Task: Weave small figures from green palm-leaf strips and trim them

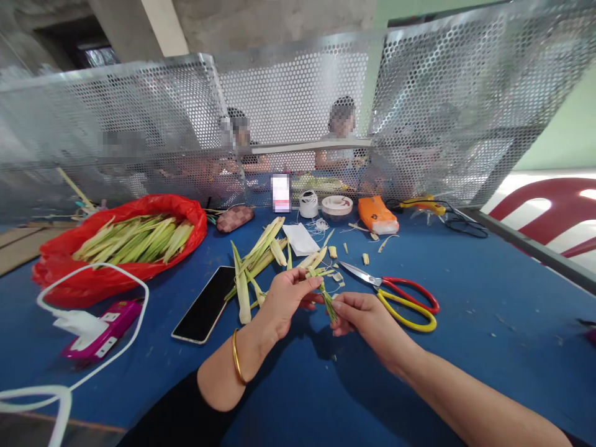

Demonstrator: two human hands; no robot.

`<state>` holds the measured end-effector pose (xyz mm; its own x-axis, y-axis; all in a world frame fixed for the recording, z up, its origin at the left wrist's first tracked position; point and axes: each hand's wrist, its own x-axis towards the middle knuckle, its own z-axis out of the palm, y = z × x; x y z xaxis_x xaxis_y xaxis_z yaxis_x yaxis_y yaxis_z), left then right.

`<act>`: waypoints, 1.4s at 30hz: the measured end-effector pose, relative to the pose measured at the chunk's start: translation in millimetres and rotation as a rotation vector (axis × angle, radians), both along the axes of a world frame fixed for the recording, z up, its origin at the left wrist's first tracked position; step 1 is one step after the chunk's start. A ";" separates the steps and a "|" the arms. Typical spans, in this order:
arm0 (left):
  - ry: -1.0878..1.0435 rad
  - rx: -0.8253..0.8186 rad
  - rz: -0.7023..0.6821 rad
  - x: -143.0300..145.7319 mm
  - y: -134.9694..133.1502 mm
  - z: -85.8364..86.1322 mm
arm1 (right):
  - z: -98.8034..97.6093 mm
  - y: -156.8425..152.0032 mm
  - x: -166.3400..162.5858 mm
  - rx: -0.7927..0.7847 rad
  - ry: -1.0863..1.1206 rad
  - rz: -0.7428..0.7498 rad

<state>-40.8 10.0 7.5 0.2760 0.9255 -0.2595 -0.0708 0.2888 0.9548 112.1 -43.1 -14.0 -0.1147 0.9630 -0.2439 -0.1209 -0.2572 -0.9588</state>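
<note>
Both the left hand [284, 299] and right hand [361, 313] pinch a thin green-yellow leaf strip [326, 298] with their fingers, its long axis slanting from upper left down to lower right.

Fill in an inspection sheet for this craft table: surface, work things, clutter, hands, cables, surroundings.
Surface: blue table, scattered with leaf offcuts.
Job's things: leaf strips pinched between both hands; loose leaves behind them; more in a red bag at left; scissors beside the right hand.
Clutter: phone, pink power bank, thread spool, tape roll, orange packet, glue gun.
Hands: left hand and right hand both closed on the leaf strips; bangle on left wrist.
Cables: white cable looping by the power bank; black cable by the glue gun.
Surroundings: perforated metal screen, people seated behind it; red chair at right.
</note>
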 end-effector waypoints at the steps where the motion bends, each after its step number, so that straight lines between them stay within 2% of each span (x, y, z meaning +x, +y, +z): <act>1: 0.004 0.004 0.008 -0.2 0.2 0.3 | -0.8 0.5 0.6 -0.017 0.002 0.018; 3: 0.017 0.003 0.031 -0.9 1.0 1.7 | -2.6 2.9 3.6 -0.070 -0.008 0.032; 5: 0.040 0.005 0.046 -1.4 1.7 3.4 | -4.2 7.4 8.8 -0.074 -0.057 -0.032; 8: 0.092 0.027 0.032 -0.4 0.5 4.2 | -3.8 15.2 18.3 0.085 -0.180 -0.226; 10: 0.124 0.063 -0.008 1.7 -2.6 2.9 | -1.2 19.0 23.3 0.217 -0.242 -0.302; 13: 0.177 0.145 -0.094 6.1 -8.9 -0.6 | 4.1 20.1 25.7 0.278 -0.235 -0.217; 17: 0.215 0.172 -0.151 10.7 -14.9 -4.1 | 7.3 16.4 23.4 0.155 -0.140 -0.014; 20: 0.235 0.172 -0.151 11.8 -15.8 -4.7 | 7.0 15.2 22.8 0.115 -0.113 -0.020; 24: 0.120 0.117 -0.160 11.4 -15.1 -5.2 | 7.8 16.3 22.7 0.160 -0.122 -0.095; 34: 0.141 0.056 -0.081 12.2 -15.1 -5.4 | 9.0 16.5 22.3 0.132 -0.001 0.089; 39: 0.047 0.002 -0.098 11.4 -14.6 -3.4 | 5.7 20.6 26.0 0.135 0.006 0.035; 42: 0.034 -0.016 -0.102 8.8 -15.2 1.0 | 8.7 37.1 52.8 0.168 -0.125 -0.182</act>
